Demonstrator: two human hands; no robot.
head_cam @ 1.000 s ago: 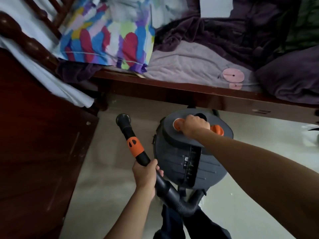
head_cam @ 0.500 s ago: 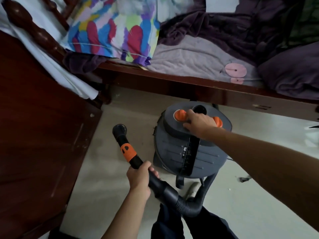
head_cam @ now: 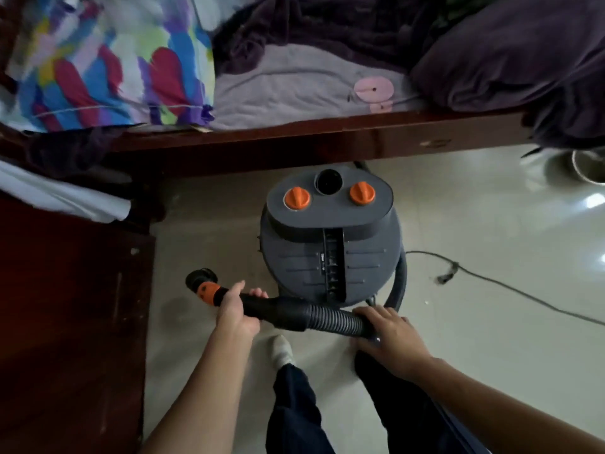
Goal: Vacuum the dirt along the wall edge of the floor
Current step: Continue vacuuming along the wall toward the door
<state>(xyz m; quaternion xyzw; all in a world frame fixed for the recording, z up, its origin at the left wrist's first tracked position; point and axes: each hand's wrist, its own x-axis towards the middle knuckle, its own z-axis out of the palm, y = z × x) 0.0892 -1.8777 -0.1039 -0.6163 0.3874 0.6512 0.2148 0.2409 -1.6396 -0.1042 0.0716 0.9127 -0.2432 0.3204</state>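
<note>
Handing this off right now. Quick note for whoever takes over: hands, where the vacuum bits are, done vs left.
Left hand: grips the hose on its rigid part, just behind the orange collar.
Right hand: lies over the ribbed part; unclear whether it wraps it.
Nozzle: points left, beside the dark wooden cabinet.
Vacuum canister: upright on the floor in front of the bed frame; power cord trails right.
Done: hose in hand.
Left: the pass along the wall edge, apparently not yet begun; no wall is in view.
</note>
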